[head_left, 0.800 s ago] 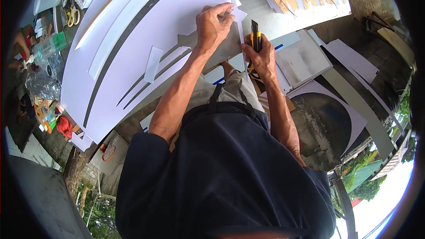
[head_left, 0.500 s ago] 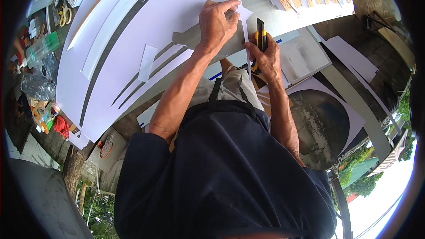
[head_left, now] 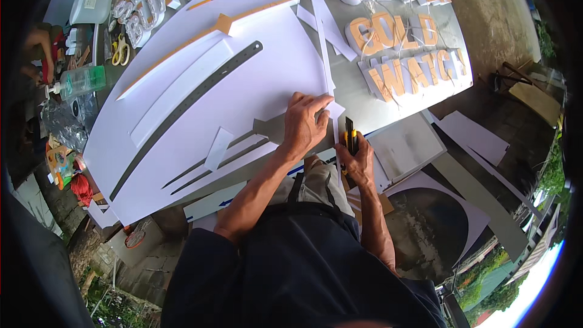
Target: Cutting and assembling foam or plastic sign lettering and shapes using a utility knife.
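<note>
My left hand (head_left: 305, 123) has its index finger and thumb closed at the edge of a long, narrow white strip (head_left: 326, 64), over the right edge of the large white sheet (head_left: 182, 170). A black-and-yellow utility knife (head_left: 350, 135) is gripped upright in my right hand (head_left: 358, 159), whose thumb rests against the strip's near end. Whether the blade is out is too small to tell. Left of my left hand, a dark perforated metal ruler (head_left: 194, 94) lies across the sheet. Between it and my forearm sits a small white rectangle (head_left: 218, 149) over thin slits.
Block letters with tan faces (head_left: 395, 33) and wires occupy the metal table's right side. A pencil (head_left: 202, 3) and a tan-edged curved strip (head_left: 182, 54) lie on the sheet. Yellow-handled scissors (head_left: 121, 51) and a green-and-clear bottle (head_left: 82, 81) stand left. A person's arm (head_left: 42, 48) shows far left.
The view has tilted, so the table and both hands appear lower and more of the far side shows. My hands keep about the same places on the strip and knife.
</note>
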The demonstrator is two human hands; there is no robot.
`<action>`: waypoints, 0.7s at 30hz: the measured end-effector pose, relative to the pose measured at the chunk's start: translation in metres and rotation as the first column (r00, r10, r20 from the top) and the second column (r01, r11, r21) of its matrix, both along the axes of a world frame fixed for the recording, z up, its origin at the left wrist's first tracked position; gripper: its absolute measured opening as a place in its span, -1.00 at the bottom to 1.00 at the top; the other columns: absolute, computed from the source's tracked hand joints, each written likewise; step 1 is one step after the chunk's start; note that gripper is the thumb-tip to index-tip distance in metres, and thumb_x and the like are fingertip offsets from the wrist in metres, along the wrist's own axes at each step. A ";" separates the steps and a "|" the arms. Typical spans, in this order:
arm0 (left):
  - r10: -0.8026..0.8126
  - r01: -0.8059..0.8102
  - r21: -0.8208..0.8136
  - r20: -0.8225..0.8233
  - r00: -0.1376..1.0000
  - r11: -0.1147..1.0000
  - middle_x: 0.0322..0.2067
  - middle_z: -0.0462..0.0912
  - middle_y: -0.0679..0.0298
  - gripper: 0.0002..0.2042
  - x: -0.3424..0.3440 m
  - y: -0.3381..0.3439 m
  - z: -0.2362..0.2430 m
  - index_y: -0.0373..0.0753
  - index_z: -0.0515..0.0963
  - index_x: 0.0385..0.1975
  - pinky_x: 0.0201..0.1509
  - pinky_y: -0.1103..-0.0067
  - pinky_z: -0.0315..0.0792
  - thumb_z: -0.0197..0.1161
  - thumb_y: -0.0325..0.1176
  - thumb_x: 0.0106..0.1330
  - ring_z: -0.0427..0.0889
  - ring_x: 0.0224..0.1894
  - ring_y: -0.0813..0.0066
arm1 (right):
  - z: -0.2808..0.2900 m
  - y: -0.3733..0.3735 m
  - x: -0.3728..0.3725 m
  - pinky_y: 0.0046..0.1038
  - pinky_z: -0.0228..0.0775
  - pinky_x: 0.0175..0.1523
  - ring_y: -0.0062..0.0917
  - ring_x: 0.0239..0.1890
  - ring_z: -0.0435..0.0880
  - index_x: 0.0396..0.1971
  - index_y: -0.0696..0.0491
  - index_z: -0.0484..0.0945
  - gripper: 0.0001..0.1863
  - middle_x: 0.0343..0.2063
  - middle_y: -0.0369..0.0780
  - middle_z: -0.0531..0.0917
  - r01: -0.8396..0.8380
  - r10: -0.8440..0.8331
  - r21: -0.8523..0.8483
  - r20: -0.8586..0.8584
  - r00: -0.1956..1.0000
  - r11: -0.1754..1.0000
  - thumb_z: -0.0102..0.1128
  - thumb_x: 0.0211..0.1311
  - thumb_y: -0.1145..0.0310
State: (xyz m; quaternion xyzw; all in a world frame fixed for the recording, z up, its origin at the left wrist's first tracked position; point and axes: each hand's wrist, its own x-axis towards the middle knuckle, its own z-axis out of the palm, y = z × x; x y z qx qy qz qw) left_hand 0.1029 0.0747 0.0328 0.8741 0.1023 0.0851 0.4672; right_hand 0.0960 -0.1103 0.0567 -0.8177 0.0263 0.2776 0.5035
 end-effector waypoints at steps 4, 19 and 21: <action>0.015 -0.012 -0.066 0.049 0.999 0.998 -0.36 0.69 0.28 -0.61 -0.008 -0.005 -0.005 -0.17 0.66 -0.08 -0.09 0.39 0.48 0.39 -0.61 0.04 0.55 -0.26 0.22 | -0.006 -0.011 -0.002 -0.37 0.40 -0.36 -0.43 -0.55 0.58 -0.27 0.19 0.53 -0.73 -0.60 -0.13 0.60 -0.063 0.065 -0.054 0.020 0.998 0.997 0.37 0.17 0.34; -0.036 0.035 -0.089 -0.005 0.999 0.995 -0.33 0.71 0.36 -0.58 -0.024 -0.039 -0.008 -0.13 0.66 -0.04 -0.09 0.43 0.51 0.44 -0.57 0.04 0.57 -0.23 0.29 | 0.000 -0.069 0.006 -0.30 0.41 -0.34 -0.27 -0.56 0.57 -0.28 0.19 0.54 -0.69 -0.58 -0.07 0.60 -0.156 0.150 -0.146 -0.052 0.987 0.977 0.36 0.13 0.27; -0.068 0.068 -0.048 0.001 0.998 0.997 -0.34 0.71 0.34 -0.58 -0.021 -0.042 -0.006 -0.14 0.67 -0.04 -0.09 0.43 0.51 0.46 -0.54 0.03 0.57 -0.25 0.28 | -0.007 -0.076 0.012 -0.31 0.40 -0.35 -0.30 -0.57 0.57 -0.28 0.19 0.54 -0.69 -0.60 -0.09 0.59 -0.173 0.160 -0.173 -0.086 0.983 0.970 0.35 0.14 0.27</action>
